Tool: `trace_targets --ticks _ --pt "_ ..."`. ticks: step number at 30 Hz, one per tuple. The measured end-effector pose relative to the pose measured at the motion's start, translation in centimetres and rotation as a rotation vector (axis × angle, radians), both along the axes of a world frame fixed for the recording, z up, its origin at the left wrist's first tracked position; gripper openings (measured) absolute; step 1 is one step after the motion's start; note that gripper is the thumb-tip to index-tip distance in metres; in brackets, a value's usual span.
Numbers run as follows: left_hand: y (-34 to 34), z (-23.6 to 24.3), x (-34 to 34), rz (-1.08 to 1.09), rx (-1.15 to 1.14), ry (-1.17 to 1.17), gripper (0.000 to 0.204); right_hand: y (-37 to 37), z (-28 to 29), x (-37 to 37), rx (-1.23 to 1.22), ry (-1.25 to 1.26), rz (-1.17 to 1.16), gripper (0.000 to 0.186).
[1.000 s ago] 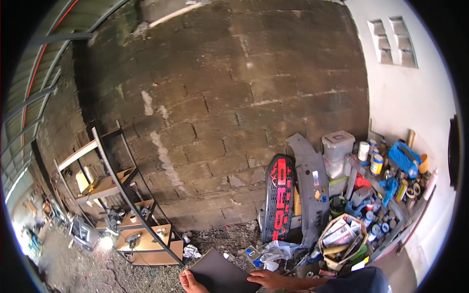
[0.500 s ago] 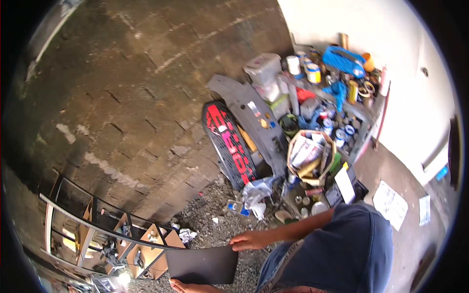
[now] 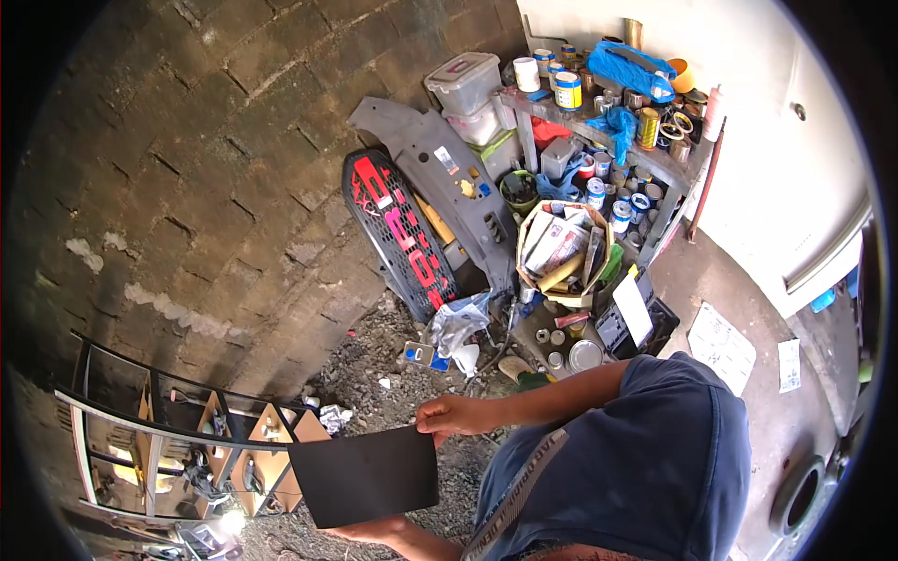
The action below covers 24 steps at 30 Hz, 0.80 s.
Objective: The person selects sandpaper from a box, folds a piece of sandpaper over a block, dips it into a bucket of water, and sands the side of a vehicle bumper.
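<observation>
At lower left, a metal-framed shelf rack (image 3: 168,432); at lower centre, a plain black sheet (image 3: 363,477) overlaps its right end. The left hand (image 3: 376,530) is at the sheet's bottom edge, fingers hidden, so its grip cannot be told. A black grille (image 3: 404,234) leans at centre; below, the right hand's (image 3: 444,416) grip is clamped on the sheet's upper right corner. Then a leaning grey panel (image 3: 447,192), a box (image 3: 568,299) of papers, and a can-crowded desk (image 3: 561,119) fill the upper right.
</observation>
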<state>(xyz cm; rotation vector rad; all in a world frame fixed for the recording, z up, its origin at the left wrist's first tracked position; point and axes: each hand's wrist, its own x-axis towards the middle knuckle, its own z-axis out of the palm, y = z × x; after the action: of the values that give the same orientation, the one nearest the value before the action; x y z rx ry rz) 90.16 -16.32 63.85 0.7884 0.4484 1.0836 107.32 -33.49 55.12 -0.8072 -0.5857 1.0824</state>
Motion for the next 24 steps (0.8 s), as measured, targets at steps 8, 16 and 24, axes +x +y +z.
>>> trace_targets --ticks 8,16,24 --pt "-1.8 -1.8 0.4 0.046 0.856 0.849 0.038 1.0 3.1 3.2 -0.205 -0.840 -0.373 0.049" --pt "-6.3 -2.3 2.4 -0.286 0.965 1.093 0.044 1.0 2.4 5.1 -0.311 -1.119 -0.498 0.027" --pt "-5.6 -4.5 4.1 0.202 0.957 0.844 0.041 0.9 2.0 3.7 -0.411 -1.254 -0.593 0.016"
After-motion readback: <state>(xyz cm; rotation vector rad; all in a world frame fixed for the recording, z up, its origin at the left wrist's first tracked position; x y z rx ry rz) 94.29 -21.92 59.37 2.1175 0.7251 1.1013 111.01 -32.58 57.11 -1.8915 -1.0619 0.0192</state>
